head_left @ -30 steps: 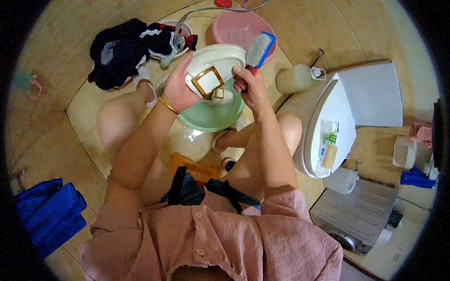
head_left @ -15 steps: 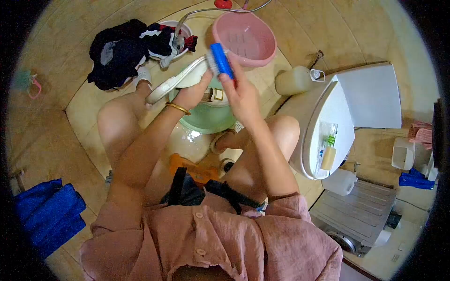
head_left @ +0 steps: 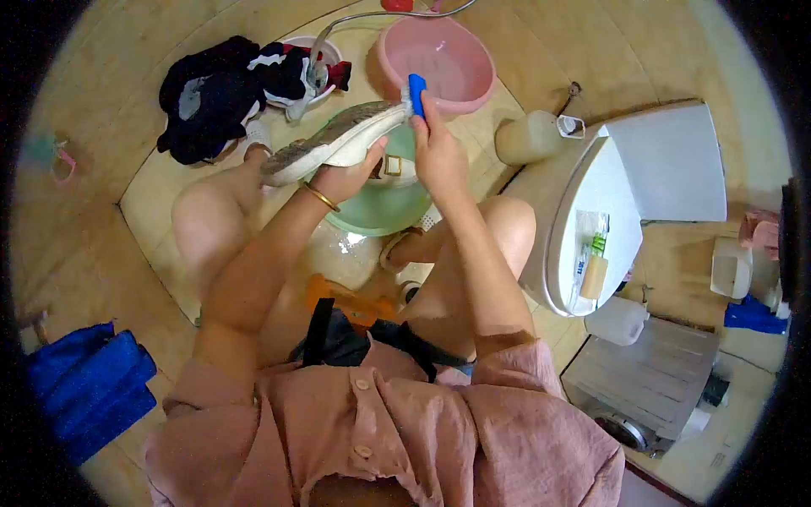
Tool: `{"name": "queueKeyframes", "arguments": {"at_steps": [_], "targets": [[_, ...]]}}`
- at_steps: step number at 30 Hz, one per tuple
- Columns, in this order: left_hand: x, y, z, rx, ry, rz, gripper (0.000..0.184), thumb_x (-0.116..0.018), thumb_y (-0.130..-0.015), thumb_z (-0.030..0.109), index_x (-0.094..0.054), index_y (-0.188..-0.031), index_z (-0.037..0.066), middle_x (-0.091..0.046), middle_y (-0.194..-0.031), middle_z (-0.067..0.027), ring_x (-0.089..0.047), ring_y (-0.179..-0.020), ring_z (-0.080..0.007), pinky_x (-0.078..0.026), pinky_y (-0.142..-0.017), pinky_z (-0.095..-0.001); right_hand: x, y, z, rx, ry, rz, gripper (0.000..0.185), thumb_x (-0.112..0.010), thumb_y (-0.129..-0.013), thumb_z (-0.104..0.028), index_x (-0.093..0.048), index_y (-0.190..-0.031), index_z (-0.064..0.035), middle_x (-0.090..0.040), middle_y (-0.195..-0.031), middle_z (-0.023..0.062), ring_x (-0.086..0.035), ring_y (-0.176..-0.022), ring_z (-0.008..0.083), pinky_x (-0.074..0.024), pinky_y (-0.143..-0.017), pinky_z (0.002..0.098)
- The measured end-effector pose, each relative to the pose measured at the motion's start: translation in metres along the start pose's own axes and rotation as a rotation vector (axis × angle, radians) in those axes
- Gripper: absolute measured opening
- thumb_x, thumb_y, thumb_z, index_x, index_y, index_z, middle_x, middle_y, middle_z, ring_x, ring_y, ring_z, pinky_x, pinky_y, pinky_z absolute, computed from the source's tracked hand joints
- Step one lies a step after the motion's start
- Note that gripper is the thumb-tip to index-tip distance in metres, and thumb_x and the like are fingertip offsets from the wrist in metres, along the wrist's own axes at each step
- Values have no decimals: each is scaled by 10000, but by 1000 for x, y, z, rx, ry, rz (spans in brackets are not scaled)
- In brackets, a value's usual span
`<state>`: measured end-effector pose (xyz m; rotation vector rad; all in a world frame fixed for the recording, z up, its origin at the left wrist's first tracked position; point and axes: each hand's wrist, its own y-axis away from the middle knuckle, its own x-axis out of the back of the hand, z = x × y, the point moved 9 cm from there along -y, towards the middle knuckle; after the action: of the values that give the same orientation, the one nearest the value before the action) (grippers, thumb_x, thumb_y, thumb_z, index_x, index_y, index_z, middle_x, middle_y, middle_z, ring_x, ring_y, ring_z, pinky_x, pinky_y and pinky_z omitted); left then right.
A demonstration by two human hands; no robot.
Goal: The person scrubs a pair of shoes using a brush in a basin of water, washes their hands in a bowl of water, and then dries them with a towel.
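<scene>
My left hand [head_left: 345, 179] is closed round a white shoe [head_left: 355, 145], thumb on its side. The shoe is tilted so that its grey, dirty sole faces up and away from me. In my right hand [head_left: 441, 156] is a blue scrub brush [head_left: 416, 93], its bristles against the right end of the shoe. Below both hands stands a pale green basin [head_left: 380, 224]. Another white shoe with a gold buckle [head_left: 394, 166] shows in it, partly hidden by my left hand.
A pink basin [head_left: 477, 80] stands beyond the brush. Dark clothes [head_left: 198, 101] are heaped at the far left, beside a small tub under a shower hose [head_left: 380, 14]. The toilet [head_left: 583, 186] and a jug [head_left: 528, 137] are at the right; a blue towel [head_left: 89, 389] hangs at the left.
My left hand has rolled the shoe so that more of its sole shows. The brush has moved slightly right and turned, staying at the shoe's right end.
</scene>
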<state>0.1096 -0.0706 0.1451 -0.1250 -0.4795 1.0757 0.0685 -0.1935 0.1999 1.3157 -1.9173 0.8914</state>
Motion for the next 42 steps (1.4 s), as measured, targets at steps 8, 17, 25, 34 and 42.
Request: {"name": "queueKeyframes", "arguments": {"at_steps": [8, 17, 25, 34, 42], "targets": [[0, 1, -2, 11, -20, -28, 363, -476, -948, 200, -519, -1235, -17, -548, -1242, -188, -493, -1194, -305, -347, -1037, -386, -1, -10, -7, -25, 31, -17, 442, -488, -930, -305, -444, -1359, -214, -634, -766, 219, -619, -686, 401, -481, -623, 460], [18, 2, -4, 127, 14, -8, 351, -495, -949, 255, -568, -1144, -27, -611, -1125, -166, -562, -1051, -292, -423, -926, -361, -2, -30, 19, -8, 97, -135, 445, -520, -916, -295, -459, -1345, -191, -641, -904, 234, -630, -798, 399, -495, -688, 458], [2, 25, -131, 834, 627, -130, 528, -594, -892, 401, -570, -1153, -57, -627, -1082, -107, -614, -892, -177, -470, -815, -277, 112, -68, 104, -25, -260, 39, 480, -502, -943, -289, -427, -1363, -70, -584, -1031, 130, -556, -900, 196, -432, -775, 298], [-86, 46, -288, 1264, 951, 206, 419, -691, -836, 257, -541, -1152, 25, -613, -1064, -114, -629, -904, -268, -532, -782, -397, -12, 17, 222, -789, -1168, 39, 384, -467, -967, -386, -480, -1218, -96, -328, -563, -67, -281, -440, 39, -214, -395, 205], [-104, 33, -414, 1259, 354, 172, 635, -762, -723, 296, -501, -1194, -40, -585, -1092, -143, -575, -1014, -269, -468, -849, -410, -109, 30, 258, -889, -2000, -152, 502, -337, -974, -493, -367, -1377, -196, -331, -562, -53, -279, -420, 59, -243, -399, 208]]}}
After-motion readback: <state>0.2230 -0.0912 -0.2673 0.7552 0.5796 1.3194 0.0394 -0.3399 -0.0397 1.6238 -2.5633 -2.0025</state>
